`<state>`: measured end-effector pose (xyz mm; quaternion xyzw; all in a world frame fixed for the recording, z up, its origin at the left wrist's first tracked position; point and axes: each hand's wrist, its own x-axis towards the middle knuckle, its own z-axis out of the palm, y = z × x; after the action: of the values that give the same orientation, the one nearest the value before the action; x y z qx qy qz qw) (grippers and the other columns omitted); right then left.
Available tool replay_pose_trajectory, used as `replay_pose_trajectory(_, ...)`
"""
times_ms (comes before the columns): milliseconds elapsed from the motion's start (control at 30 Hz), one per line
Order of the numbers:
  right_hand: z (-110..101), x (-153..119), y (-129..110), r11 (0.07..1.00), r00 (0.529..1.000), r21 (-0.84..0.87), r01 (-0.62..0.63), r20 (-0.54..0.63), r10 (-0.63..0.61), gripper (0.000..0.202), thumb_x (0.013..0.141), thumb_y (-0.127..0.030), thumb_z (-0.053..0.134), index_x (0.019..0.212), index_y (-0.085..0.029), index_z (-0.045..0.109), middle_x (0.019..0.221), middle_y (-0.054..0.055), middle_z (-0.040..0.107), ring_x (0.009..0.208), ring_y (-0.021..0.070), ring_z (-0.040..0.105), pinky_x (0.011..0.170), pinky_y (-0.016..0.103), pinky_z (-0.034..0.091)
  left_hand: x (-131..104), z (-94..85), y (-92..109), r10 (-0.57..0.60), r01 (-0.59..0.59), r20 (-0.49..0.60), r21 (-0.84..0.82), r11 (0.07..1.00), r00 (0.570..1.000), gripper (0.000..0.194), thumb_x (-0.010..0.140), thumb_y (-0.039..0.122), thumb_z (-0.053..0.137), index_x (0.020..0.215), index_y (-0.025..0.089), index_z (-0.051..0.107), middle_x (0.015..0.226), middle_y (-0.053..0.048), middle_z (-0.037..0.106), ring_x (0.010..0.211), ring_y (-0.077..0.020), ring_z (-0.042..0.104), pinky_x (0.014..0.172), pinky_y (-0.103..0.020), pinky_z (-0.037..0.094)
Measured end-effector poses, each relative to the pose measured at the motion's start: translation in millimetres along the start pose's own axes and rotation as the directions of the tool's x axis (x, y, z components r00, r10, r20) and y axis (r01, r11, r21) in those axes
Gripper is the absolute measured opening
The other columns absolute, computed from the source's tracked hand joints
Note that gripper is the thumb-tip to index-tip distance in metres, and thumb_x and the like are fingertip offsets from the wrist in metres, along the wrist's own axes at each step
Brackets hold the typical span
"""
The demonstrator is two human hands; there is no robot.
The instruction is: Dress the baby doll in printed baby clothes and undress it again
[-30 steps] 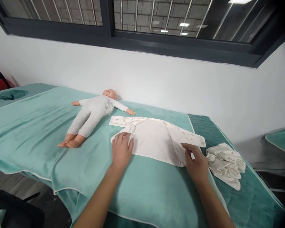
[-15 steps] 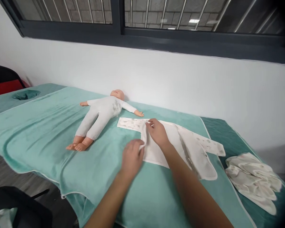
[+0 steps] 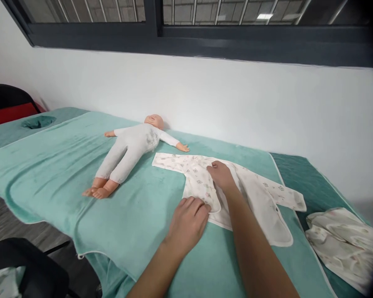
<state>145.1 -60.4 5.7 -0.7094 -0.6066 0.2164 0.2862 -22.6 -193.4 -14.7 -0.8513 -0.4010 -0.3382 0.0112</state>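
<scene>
A small white baby shirt [image 3: 199, 178] with a printed pattern lies spread on the green cover, its left front panel laid flat and its right one folded outward. My left hand [image 3: 191, 217] pinches the lower edge of the left panel. Higher up, my right hand [image 3: 220, 174] has its fingers closed on the shirt's inner front edge. To the left, a baby doll [image 3: 132, 145] in a white body suit lies on its back, arms spread, near the shirt's left sleeve.
The green cover [image 3: 59, 165] drapes over the bed's front edge. Crumpled patterned cloth [image 3: 345, 244] lies at the right. A black chair [image 3: 27, 265] stands at the lower left, a black and red one [image 3: 12, 109] farther back. A white wall rises behind.
Both hands have moved right, bringing the shirt's left front panel over, so its printed side now shows. The view has shifted slightly. The doll lies as before.
</scene>
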Motion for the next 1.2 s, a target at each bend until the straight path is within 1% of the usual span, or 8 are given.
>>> replay_pose_trajectory(467, -15, 7, 41, 0.995, 0.995, 0.016, -0.095, 0.023, 0.094, 0.011, 0.071, -0.03, 0.057, 0.08, -0.025, 0.063, 0.067, 0.002, 0.068, 0.057, 0.019, 0.058, 0.056, 0.03, 0.039, -2, 4.2, 8, -0.163, 0.162, 0.001, 0.056, 0.985, 0.987, 0.02, 0.096, 0.024, 0.049, 0.078, 0.02, 0.057, 0.071, -0.001, 0.06, 0.067, -0.0164, 0.056, 0.063, -0.032, 0.041)
replay_pose_trajectory(700, -16, 5, 38, 0.988, 0.995, 0.137, -0.075, 0.071, 0.066, 0.028, 0.074, -0.041, 0.062, 0.055, -0.024, 0.05, 0.053, 0.0, 0.056, 0.056, 0.0182, 0.053, 0.057, 0.03, 0.039, -3, 7.2, 6, -0.321, 0.319, -0.05, -0.046, 0.947, 0.946, 0.024, 0.097, 0.03, 0.048, 0.077, 0.02, 0.057, 0.069, 0.0, 0.059, 0.066, -0.0152, 0.055, 0.062, -0.03, 0.038)
replay_pose_trajectory(767, -18, 3, 31, 0.97, 0.993, 0.231, -0.077, 0.1, 0.055, 0.031, 0.077, -0.046, 0.06, 0.058, -0.023, 0.052, 0.056, 0.001, 0.059, 0.058, 0.0183, 0.057, 0.057, 0.03, 0.043, -4, 5.3, 1, -0.502, 0.476, -0.069, -0.232, 0.848, 0.862, 0.026, 0.098, 0.034, 0.048, 0.079, 0.02, 0.058, 0.067, 0.001, 0.056, 0.063, -0.0135, 0.052, 0.06, -0.027, 0.038)
replay_pose_trajectory(833, -17, 1, 19, 0.937, 0.992, 0.346, -0.055, 0.128, 0.011, 0.035, 0.084, -0.053, 0.052, 0.074, -0.022, 0.061, 0.072, 0.003, 0.069, 0.068, 0.0187, 0.064, 0.061, 0.029, 0.049, -5, 2.3, -6, -0.704, 0.599, -0.124, -0.436, 0.672, 0.699, 0.026, 0.097, 0.038, 0.048, 0.083, 0.02, 0.058, 0.07, 0.002, 0.056, 0.065, -0.0127, 0.052, 0.061, -0.025, 0.041)
replay_pose_trajectory(933, -5, -2, -1, 0.794, 0.972, 0.6, 0.093, 0.118, -0.203, 0.042, 0.091, -0.056, 0.043, 0.106, -0.024, 0.065, 0.114, 0.006, 0.071, 0.099, 0.0183, 0.068, 0.078, 0.03, 0.055, -5, -1.6, -17, -0.868, 0.561, -0.323, -0.666, 0.492, 0.378, 0.015, 0.096, 0.034, 0.05, 0.102, 0.021, 0.055, 0.095, -0.002, 0.06, 0.087, -0.0144, 0.058, 0.076, -0.026, 0.048)
replay_pose_trajectory(1000, 7, -4, -11, 0.721, 0.944, 0.656, 0.222, 0.041, -0.327, 0.039, 0.091, -0.052, 0.048, 0.113, -0.024, 0.065, 0.125, 0.007, 0.067, 0.112, 0.0189, 0.064, 0.09, 0.033, 0.053, -5, -2.9, -22, -0.859, 0.501, -0.439, -0.699, 0.51, 0.263, 0.022, 0.092, 0.024, 0.052, 0.114, 0.022, 0.049, 0.116, -0.006, 0.053, 0.107, -0.0167, 0.055, 0.09, -0.03, 0.049)
replay_pose_trajectory(1067, 19, -6, -15, 0.744, 0.928, 0.59, 0.314, -0.025, -0.371, 0.034, 0.09, -0.046, 0.054, 0.11, -0.022, 0.067, 0.124, 0.007, 0.068, 0.115, 0.0198, 0.062, 0.098, 0.036, 0.051, -5, -3.3, -23, -0.798, 0.511, -0.525, -0.619, 0.596, 0.295, 0.032, 0.087, 0.016, 0.053, 0.118, 0.022, 0.047, 0.127, -0.009, 0.045, 0.121, -0.0193, 0.048, 0.101, -0.036, 0.045)
replay_pose_trajectory(1200, 31, -12, -9, 0.776, 0.911, 0.504, 0.379, -0.054, -0.41, 0.03, 0.09, -0.039, 0.054, 0.11, -0.023, 0.069, 0.125, 0.007, 0.067, 0.119, 0.0213, 0.06, 0.105, 0.04, 0.047, -8, -1.9, -16, -0.635, 0.522, -0.583, -0.379, 0.764, 0.506, 0.03, 0.087, 0.013, 0.052, 0.116, 0.021, 0.05, 0.125, -0.009, 0.048, 0.124, -0.0227, 0.045, 0.11, -0.044, 0.036)
